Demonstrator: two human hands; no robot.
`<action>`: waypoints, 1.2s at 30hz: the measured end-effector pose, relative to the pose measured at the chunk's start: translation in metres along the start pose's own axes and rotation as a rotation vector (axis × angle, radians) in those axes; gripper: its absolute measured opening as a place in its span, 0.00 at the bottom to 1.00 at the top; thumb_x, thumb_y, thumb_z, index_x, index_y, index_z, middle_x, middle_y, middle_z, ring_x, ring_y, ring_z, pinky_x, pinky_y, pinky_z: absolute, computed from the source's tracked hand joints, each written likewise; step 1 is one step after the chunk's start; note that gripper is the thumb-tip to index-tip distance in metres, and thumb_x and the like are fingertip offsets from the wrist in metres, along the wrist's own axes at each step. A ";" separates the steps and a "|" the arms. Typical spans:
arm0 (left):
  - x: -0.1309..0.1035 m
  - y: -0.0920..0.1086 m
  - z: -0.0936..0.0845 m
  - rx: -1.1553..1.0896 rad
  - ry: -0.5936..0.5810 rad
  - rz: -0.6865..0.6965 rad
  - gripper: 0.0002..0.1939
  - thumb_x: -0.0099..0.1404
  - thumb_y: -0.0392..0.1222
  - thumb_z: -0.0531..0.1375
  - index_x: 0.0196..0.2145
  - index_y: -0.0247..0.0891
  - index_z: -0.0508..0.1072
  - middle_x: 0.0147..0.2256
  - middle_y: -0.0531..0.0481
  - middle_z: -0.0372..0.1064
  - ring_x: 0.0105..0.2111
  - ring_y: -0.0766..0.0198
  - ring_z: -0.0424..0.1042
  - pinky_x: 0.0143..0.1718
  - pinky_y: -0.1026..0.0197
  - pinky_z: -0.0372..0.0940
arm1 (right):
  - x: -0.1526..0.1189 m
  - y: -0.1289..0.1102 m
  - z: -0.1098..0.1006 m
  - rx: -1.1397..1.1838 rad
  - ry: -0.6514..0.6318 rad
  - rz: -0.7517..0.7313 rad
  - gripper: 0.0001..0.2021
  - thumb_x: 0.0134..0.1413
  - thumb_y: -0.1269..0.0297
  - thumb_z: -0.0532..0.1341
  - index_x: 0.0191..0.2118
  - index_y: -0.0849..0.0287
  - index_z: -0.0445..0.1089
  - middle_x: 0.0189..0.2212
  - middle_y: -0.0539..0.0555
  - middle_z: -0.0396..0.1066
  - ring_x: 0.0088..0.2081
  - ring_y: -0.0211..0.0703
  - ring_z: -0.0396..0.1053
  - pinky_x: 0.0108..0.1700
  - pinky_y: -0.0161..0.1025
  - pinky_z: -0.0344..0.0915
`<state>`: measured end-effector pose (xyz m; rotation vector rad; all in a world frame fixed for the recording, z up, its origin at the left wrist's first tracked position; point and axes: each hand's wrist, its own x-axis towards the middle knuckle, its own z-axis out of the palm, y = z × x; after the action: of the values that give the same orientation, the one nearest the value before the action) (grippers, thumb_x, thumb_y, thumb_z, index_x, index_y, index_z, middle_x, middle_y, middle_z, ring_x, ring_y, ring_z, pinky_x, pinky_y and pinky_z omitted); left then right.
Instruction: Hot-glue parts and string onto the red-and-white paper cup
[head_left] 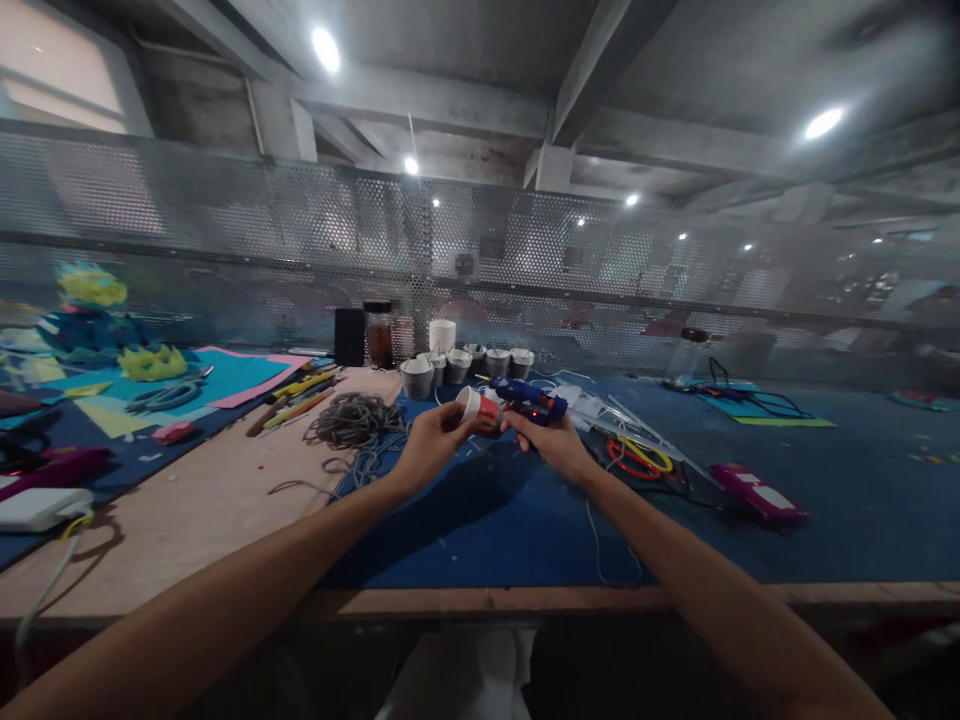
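A small red and white paper cup [480,408], tipped on its side, is held in my left hand [435,440] above the blue mat. Grey cord seems to cover its lower part. My right hand [551,440] is wrapped around a blue glue gun [529,397] with a small red light on it. The gun's tip points left, just above the cup. Behind my hands stand several cups wrapped in grey [417,378] and a stack of white paper cups [442,337]. To the left of my left hand lies a tangled heap of grey cord [352,418].
Tools with yellow handles [300,390], scissors [169,393] and coloured sheets [247,375] lie to the left. Clear glue sticks [652,430], red and yellow cable loops [641,458] and a purple box [757,493] lie right. A perforated metal screen [337,240] borders the back.
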<state>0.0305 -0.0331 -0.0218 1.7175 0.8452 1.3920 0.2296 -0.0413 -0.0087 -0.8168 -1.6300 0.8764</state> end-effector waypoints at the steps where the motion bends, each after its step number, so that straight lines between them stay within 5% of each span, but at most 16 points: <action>1: -0.001 -0.002 0.000 0.023 -0.018 0.007 0.17 0.60 0.53 0.67 0.37 0.34 0.79 0.35 0.45 0.80 0.37 0.53 0.78 0.41 0.58 0.69 | 0.000 0.000 0.000 -0.004 -0.001 0.004 0.15 0.55 0.50 0.65 0.39 0.57 0.75 0.31 0.51 0.76 0.21 0.34 0.63 0.28 0.35 0.65; 11: -0.005 -0.001 0.002 0.153 -0.066 0.066 0.14 0.61 0.49 0.65 0.36 0.34 0.77 0.33 0.48 0.77 0.32 0.59 0.74 0.34 0.62 0.66 | 0.004 0.013 -0.009 -0.216 0.195 0.032 0.16 0.56 0.50 0.64 0.42 0.58 0.77 0.32 0.51 0.78 0.28 0.40 0.71 0.34 0.38 0.69; 23: -0.004 0.005 -0.001 0.112 -0.069 0.053 0.13 0.61 0.48 0.65 0.32 0.33 0.76 0.25 0.53 0.69 0.25 0.65 0.66 0.26 0.65 0.56 | 0.006 0.018 -0.012 -0.264 0.232 -0.051 0.15 0.56 0.52 0.64 0.42 0.57 0.76 0.35 0.52 0.79 0.36 0.46 0.77 0.42 0.42 0.73; 36: 0.003 -0.002 -0.008 -0.092 -0.030 -0.039 0.18 0.60 0.53 0.67 0.40 0.35 0.80 0.37 0.47 0.79 0.37 0.56 0.76 0.42 0.59 0.68 | 0.005 0.016 -0.008 -0.205 0.211 -0.016 0.18 0.54 0.48 0.67 0.40 0.59 0.77 0.29 0.53 0.77 0.26 0.42 0.72 0.36 0.41 0.71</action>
<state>0.0234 -0.0286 -0.0212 1.6402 0.7823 1.3549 0.2377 -0.0282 -0.0192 -1.0021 -1.5520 0.5961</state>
